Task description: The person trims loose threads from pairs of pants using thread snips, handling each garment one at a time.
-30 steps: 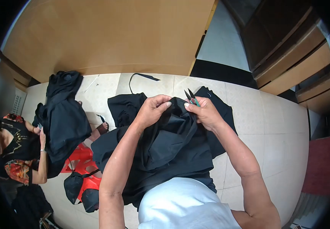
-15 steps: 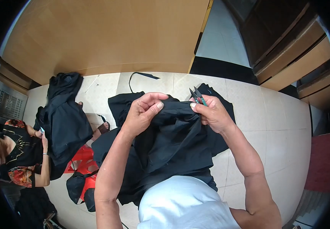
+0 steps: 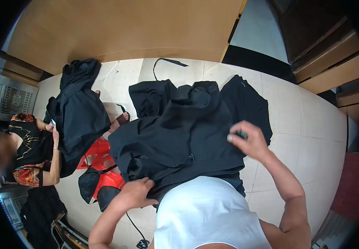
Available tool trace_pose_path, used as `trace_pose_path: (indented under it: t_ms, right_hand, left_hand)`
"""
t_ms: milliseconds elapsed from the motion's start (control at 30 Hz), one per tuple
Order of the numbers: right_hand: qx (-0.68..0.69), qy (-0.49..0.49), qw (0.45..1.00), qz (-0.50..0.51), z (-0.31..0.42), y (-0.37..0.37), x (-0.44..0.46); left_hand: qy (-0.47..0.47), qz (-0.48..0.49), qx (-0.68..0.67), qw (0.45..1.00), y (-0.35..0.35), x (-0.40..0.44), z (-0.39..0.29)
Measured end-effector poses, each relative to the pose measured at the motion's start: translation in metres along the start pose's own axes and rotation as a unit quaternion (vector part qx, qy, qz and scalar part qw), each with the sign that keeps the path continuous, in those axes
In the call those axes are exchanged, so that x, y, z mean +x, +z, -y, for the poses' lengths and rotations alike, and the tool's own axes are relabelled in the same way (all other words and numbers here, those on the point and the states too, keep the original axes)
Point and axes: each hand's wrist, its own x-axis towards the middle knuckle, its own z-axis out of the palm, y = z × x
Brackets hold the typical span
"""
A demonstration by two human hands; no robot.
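Observation:
A black garment (image 3: 175, 141) lies spread over my lap, with loose folds and an open-looking rolled edge at its far side. My left hand (image 3: 136, 194) rests at the garment's near left edge, thumb and fingers apart. Over the garment's right side, my right hand (image 3: 250, 140) is closed round small thread snips (image 3: 242, 135). Only a bit of their green handle shows; the blades are hidden. A short light thread (image 3: 192, 157) sits on the cloth near its middle.
At the left a person (image 3: 30, 149) handles another black garment (image 3: 77, 112). Beside my lap stands a red plastic stool (image 3: 109, 178) with black straps and pads. A black strip (image 3: 171, 61) lies on the tiled floor before a wooden panel (image 3: 125, 29).
Both hands have let go of the raised garment edge, which now lies down. My left hand moved down and left to the near edge; my right hand moved down and right with the snips.

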Motion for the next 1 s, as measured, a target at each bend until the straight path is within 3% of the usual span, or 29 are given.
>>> trace_pose_path:
  t_ms: [67, 167, 233, 333, 400, 433, 500, 600, 667, 700, 767, 800, 900, 933, 1000]
  right_hand:
    - [-0.041, -0.011, 0.995, 0.087, 0.002, 0.005, -0.031]
    - [-0.106, -0.041, 0.987, 0.111, 0.002, 0.013, -0.064]
    - [-0.143, -0.03, 0.98, 0.136, 0.004, 0.011, -0.068]
    - [-0.253, -0.01, 0.946, 0.203, 0.003, 0.0, -0.067]
    - [-0.203, -0.089, 0.963, 0.154, -0.011, -0.002, -0.066]
    - [-0.205, -0.082, 0.964, 0.148, -0.011, -0.007, -0.062]
    - [-0.096, -0.053, 0.986, 0.127, -0.004, -0.026, -0.042]
    - [0.004, -0.009, 0.998, 0.059, -0.006, -0.069, -0.002]
    - [0.033, 0.063, 0.997, 0.025, -0.03, -0.101, 0.026]
    - [0.012, 0.066, 0.998, -0.013, -0.049, -0.117, 0.04]
    - [0.03, 0.194, 0.977, -0.083, -0.076, -0.159, 0.066]
    - [0.087, 0.119, 0.975, -0.169, -0.097, -0.173, 0.073]
    - [0.024, 0.102, 0.942, -0.319, -0.119, -0.229, 0.071]
    - [0.024, 0.155, 0.923, -0.353, -0.116, -0.244, 0.064]
    - [-0.071, 0.118, 0.913, -0.385, -0.124, -0.265, 0.044]
  left_hand:
    - [-0.027, 0.027, 0.0, 0.999, 0.009, -0.012, 0.001]
    - [-0.107, 0.102, 0.0, 0.989, 0.012, -0.024, -0.002]
    - [-0.041, 0.056, -0.079, 0.994, -0.015, -0.033, 0.012]
    - [-0.032, -0.008, -0.121, 0.992, -0.075, -0.032, 0.005]
    - [0.016, -0.105, -0.083, 0.991, -0.105, -0.027, 0.005]
    - [0.038, -0.143, -0.08, 0.986, -0.12, -0.02, 0.004]
    - [0.026, -0.186, -0.059, 0.98, -0.163, -0.006, -0.004]
    - [0.1, -0.3, -0.002, 0.949, -0.223, 0.041, -0.009]
    - [0.126, -0.354, 0.019, 0.926, -0.26, 0.09, -0.031]
    - [0.187, -0.387, 0.04, 0.902, -0.275, 0.121, -0.044]
    - [0.224, -0.45, 0.07, 0.862, -0.297, 0.186, -0.065]
    - [0.229, -0.477, 0.102, 0.843, -0.307, 0.215, -0.076]
    - [0.247, -0.509, 0.136, 0.813, -0.318, 0.287, -0.113]
    - [0.25, -0.505, 0.133, 0.815, -0.315, 0.306, -0.121]
    - [0.273, -0.5, 0.149, 0.808, -0.303, 0.344, -0.135]
